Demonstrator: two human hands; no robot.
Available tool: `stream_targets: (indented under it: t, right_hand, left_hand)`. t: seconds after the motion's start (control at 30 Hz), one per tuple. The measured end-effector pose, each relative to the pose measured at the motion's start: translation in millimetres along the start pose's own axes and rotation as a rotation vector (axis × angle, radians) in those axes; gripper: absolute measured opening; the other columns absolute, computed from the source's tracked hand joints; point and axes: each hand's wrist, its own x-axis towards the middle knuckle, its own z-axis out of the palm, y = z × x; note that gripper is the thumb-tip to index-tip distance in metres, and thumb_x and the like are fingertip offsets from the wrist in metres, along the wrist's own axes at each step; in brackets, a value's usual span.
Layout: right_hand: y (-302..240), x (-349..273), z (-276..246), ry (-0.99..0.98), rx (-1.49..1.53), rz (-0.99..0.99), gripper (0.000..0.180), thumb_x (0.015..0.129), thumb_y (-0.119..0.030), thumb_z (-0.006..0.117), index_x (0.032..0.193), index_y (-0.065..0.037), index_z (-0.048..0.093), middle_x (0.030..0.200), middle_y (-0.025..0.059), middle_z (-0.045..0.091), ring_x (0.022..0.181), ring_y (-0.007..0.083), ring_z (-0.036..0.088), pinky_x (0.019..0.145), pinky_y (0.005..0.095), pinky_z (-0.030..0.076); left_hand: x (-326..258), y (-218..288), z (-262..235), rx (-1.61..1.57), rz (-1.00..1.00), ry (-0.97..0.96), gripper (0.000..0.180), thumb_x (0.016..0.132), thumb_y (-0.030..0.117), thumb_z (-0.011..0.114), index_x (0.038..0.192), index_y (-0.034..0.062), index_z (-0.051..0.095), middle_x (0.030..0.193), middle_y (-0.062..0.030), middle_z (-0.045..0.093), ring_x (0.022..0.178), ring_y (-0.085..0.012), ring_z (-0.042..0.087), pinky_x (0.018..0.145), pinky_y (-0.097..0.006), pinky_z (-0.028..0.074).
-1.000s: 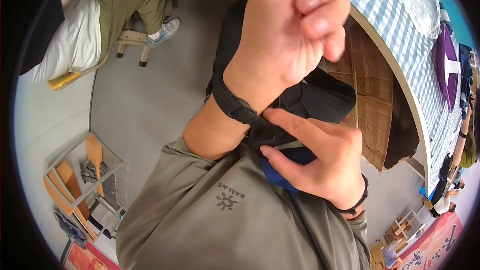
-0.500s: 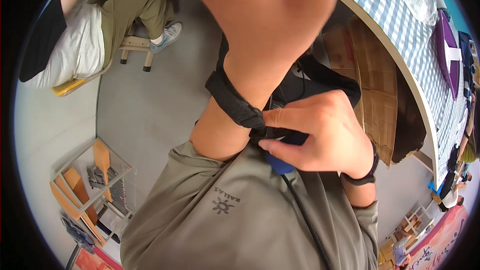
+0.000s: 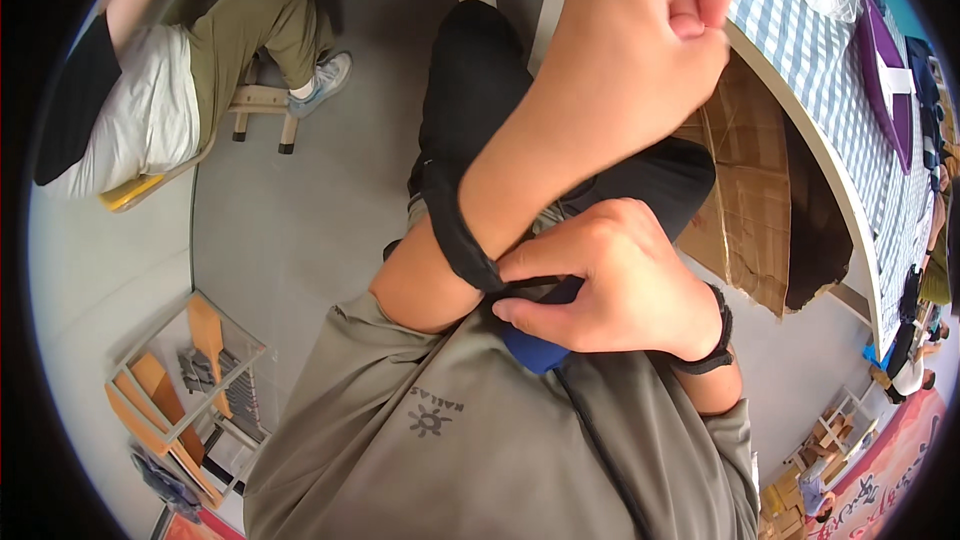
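The grey floor [image 3: 300, 230] filled the left and middle of the view, and the person's olive-grey shirt [image 3: 450, 450] took up the whole lower part. At the upper right a table with a blue-and-white striped cloth [image 3: 820, 70] curved along the rim, with brown cardboard [image 3: 745, 200] leaning under its edge. At the upper left another person [image 3: 170, 90] sat on a small wooden stool [image 3: 262, 110], in olive trousers and a white top. A wire rack [image 3: 185, 390] holding wooden pieces stood at the lower left.

The person's own lap, in black trousers [image 3: 480, 90], ran up the middle. The left forearm crossed in front of it, rising to the left hand [image 3: 640, 50], which was curled into a tight fist and held nothing that could be seen.

A black strap [image 3: 455, 230] ran around the left wrist, lying flat against the skin. The right hand [image 3: 600, 285] sat just below that wrist, touching it, its thumb and forefinger pressed together on the loose black end of the strap where it left the wrist. The other 3 fingers were bent inward beside the pinch. A dark band [image 3: 712, 335] circled the right wrist. Something small and blue [image 3: 530, 352] showed under the right hand, against the shirt; what it was could not be told.
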Motion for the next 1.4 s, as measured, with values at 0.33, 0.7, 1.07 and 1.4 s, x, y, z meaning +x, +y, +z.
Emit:
stream_targets:
  t: [0.33,0.7,1.07,1.4]
  right_hand:
    - [-4,-11,0,0.060,0.002,-0.005,0.023,0.070,-0.015,0.074,0.090,-0.004,0.076,0.078,0.0132,0.072,0.069,0.0310,0.068,0.060,0.0373,0.053]
    - [10,-12,5,0.057,0.084,-0.026,0.023,0.070,-0.015,0.074,0.090,-0.003,0.075,0.072,0.0152,0.068,0.066,0.0337,0.066,0.058,0.0382,0.051]
    - [8,-27,-5,0.133,0.322,-0.244,0.018,0.077,-0.011,0.081,0.093,-0.004,0.078,0.074,0.0103,0.071,0.057,0.0201,0.065,0.051,0.0282,0.048]
    - [-9,-50,-34,1.215,0.340,-0.143,0.005,0.084,-0.002,0.073,0.082,0.002,0.073,0.073,0.0031,0.067,0.063,0.0063,0.054,0.059,0.0209,0.041]
  left_hand:
    - [9,-3,-22,-1.627,-0.726,-0.035,0.040,0.104,0.010,0.050,0.067,0.0133,0.034,0.058,0.0037,0.026,0.046,-0.0071,0.021,0.036,-0.022,0.016]
    - [-3,38,0,-0.411,0.031,0.461,0.042,0.101,0.018,0.056,0.065,0.0124,0.038,0.054,0.0046,0.031,0.041,-0.0057,0.026,0.037,-0.023,0.018]
    - [-39,37,-33,-0.549,-0.148,-0.099,0.042,0.101,0.032,0.057,0.072,0.0124,0.034,0.058,0.0012,0.033,0.046,-0.0092,0.032,0.033,-0.022,0.023]
    - [-81,78,-58,-0.011,-0.225,-0.662,0.029,0.085,0.009,0.069,0.061,-0.0011,0.057,0.055,-0.0045,0.048,0.049,-0.0117,0.042,0.047,-0.028,0.033]
